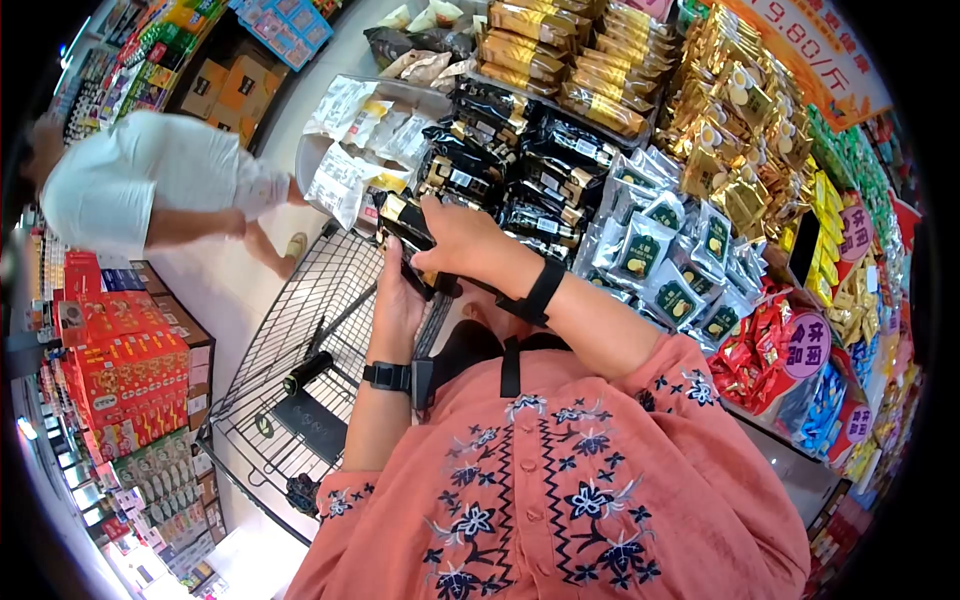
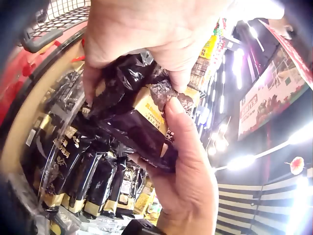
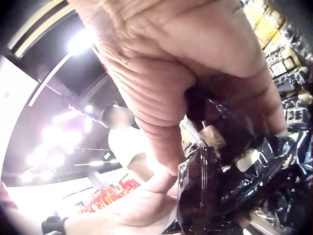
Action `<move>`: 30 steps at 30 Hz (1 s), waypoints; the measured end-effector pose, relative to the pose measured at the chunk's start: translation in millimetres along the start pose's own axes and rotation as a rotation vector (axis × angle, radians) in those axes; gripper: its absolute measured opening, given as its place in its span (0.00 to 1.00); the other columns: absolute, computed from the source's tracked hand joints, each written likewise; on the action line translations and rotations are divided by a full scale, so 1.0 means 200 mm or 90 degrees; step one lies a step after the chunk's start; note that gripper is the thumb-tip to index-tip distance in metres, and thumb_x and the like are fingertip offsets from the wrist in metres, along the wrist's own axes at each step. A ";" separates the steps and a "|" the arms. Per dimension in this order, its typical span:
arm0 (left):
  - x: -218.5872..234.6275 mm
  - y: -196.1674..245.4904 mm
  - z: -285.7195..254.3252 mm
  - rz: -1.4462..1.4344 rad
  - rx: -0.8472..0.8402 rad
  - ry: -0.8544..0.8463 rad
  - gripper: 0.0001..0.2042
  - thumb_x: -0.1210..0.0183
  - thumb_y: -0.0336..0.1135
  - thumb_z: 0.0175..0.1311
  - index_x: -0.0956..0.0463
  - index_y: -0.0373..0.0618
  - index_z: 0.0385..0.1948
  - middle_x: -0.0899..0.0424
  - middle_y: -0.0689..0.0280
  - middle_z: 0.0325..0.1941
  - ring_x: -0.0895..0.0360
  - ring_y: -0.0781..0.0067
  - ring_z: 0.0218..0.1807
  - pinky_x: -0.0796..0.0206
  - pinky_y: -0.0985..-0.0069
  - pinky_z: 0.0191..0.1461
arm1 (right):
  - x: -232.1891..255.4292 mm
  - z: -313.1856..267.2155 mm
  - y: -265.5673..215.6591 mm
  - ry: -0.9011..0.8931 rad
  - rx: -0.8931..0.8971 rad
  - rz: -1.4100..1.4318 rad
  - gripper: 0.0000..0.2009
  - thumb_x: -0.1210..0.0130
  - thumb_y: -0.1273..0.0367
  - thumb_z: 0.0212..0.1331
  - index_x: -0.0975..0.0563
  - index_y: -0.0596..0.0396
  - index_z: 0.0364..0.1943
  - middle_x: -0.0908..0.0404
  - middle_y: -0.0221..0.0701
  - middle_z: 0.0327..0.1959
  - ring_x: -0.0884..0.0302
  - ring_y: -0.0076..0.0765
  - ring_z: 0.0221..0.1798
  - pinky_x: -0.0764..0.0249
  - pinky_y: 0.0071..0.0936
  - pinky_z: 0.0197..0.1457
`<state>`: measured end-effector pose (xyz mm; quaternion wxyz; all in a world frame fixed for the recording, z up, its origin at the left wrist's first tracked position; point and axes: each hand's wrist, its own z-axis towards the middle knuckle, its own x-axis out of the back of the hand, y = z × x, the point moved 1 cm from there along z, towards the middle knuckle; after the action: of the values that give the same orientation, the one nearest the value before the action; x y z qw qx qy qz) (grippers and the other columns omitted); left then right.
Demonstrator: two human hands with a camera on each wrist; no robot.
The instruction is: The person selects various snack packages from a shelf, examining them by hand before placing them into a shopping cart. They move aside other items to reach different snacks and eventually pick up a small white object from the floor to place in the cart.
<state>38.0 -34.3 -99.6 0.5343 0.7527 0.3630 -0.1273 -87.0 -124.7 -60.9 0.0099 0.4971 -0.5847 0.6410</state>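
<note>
A black snack packet (image 1: 405, 216) with a yellow label is held between both hands in front of the body. My left hand (image 1: 398, 305) grips its lower side. From the other side, my right hand (image 1: 462, 238) grips the same packet. The left wrist view shows the packet's label (image 2: 150, 115) close up, with a thumb pressed beside it. In the right wrist view its shiny black wrapper (image 3: 198, 188) is creased near the fingers. More black packets (image 1: 475, 150) lie in rows just beyond the hands.
A wire shopping cart (image 1: 300, 300) stands at the left, holding a dark flat item (image 1: 313, 424). White packets (image 1: 345, 180), gold packets (image 1: 745, 130) and silver packets (image 1: 645, 245) fill the display. A person in white (image 1: 150, 185) is at the left, near red boxes (image 1: 125, 350).
</note>
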 end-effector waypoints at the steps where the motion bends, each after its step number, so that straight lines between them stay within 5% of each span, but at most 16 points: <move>1: 0.00 0.02 -0.02 0.013 0.037 -0.044 0.25 0.49 0.53 0.77 0.33 0.46 0.65 0.18 0.59 0.57 0.18 0.65 0.55 0.23 0.65 0.58 | 0.02 0.01 0.02 -0.001 0.007 0.025 0.31 0.31 0.52 0.47 0.27 0.62 0.47 0.17 0.52 0.44 0.18 0.59 0.48 0.23 0.46 0.50; 3: -0.01 0.01 0.01 0.026 0.017 -0.031 0.25 0.49 0.53 0.77 0.33 0.45 0.64 0.18 0.59 0.56 0.18 0.65 0.55 0.23 0.64 0.58 | 0.04 0.05 0.07 0.003 0.013 0.053 0.30 0.31 0.50 0.45 0.24 0.63 0.43 0.17 0.49 0.44 0.18 0.57 0.49 0.24 0.44 0.51; 7: -0.01 0.01 0.08 0.053 0.022 -0.053 0.25 0.49 0.51 0.78 0.32 0.40 0.63 0.19 0.59 0.57 0.20 0.66 0.55 0.25 0.64 0.60 | 0.08 0.18 0.20 -0.061 0.015 0.148 0.39 0.30 0.44 0.45 0.23 0.64 0.53 0.16 0.52 0.46 0.17 0.54 0.50 0.24 0.40 0.53; 11: 0.02 0.03 0.13 0.053 0.098 -0.053 0.25 0.47 0.51 0.77 0.31 0.39 0.63 0.19 0.60 0.58 0.21 0.65 0.58 0.27 0.65 0.63 | 0.15 0.20 0.22 -0.197 -0.081 0.320 0.37 0.29 0.44 0.46 0.22 0.56 0.55 0.19 0.32 0.38 0.25 0.30 0.38 0.30 0.27 0.40; 17: 0.02 0.01 0.13 -0.013 0.052 -0.055 0.28 0.44 0.53 0.75 0.33 0.41 0.65 0.20 0.59 0.60 0.21 0.64 0.59 0.28 0.64 0.65 | 0.07 0.24 0.35 -0.258 -0.150 0.384 0.34 0.28 0.41 0.42 0.23 0.52 0.45 0.25 0.27 0.33 0.26 0.30 0.38 0.29 0.33 0.39; 24: 0.05 0.05 0.05 -0.118 -0.005 -0.094 0.26 0.45 0.51 0.75 0.33 0.43 0.65 0.21 0.59 0.61 0.21 0.66 0.60 0.27 0.64 0.65 | 0.18 0.14 0.08 -0.270 -0.097 0.369 0.28 0.32 0.50 0.57 0.24 0.53 0.55 0.24 0.20 0.37 0.31 0.18 0.37 0.34 0.20 0.38; 26: 0.10 0.06 0.07 -0.142 -0.020 -0.133 0.25 0.47 0.49 0.77 0.34 0.43 0.66 0.22 0.60 0.62 0.22 0.66 0.62 0.27 0.64 0.66 | 0.18 0.12 -0.02 -0.232 -0.068 0.332 0.41 0.31 0.49 0.53 0.31 0.55 0.68 0.22 0.23 0.36 0.29 0.21 0.34 0.32 0.20 0.36; 30: 0.17 0.14 0.00 -0.143 -0.054 -0.138 0.28 0.48 0.51 0.77 0.37 0.41 0.69 0.23 0.58 0.65 0.23 0.64 0.63 0.27 0.61 0.68 | 0.17 0.04 -0.28 -0.168 -0.045 0.237 0.37 0.33 0.53 0.56 0.31 0.67 0.63 0.18 0.37 0.46 0.21 0.29 0.43 0.24 0.27 0.48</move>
<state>80.9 -23.8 -99.9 0.5838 0.6663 0.3900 -0.2513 -66.9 -132.4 1.6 -0.1673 0.4593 -0.6849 0.5403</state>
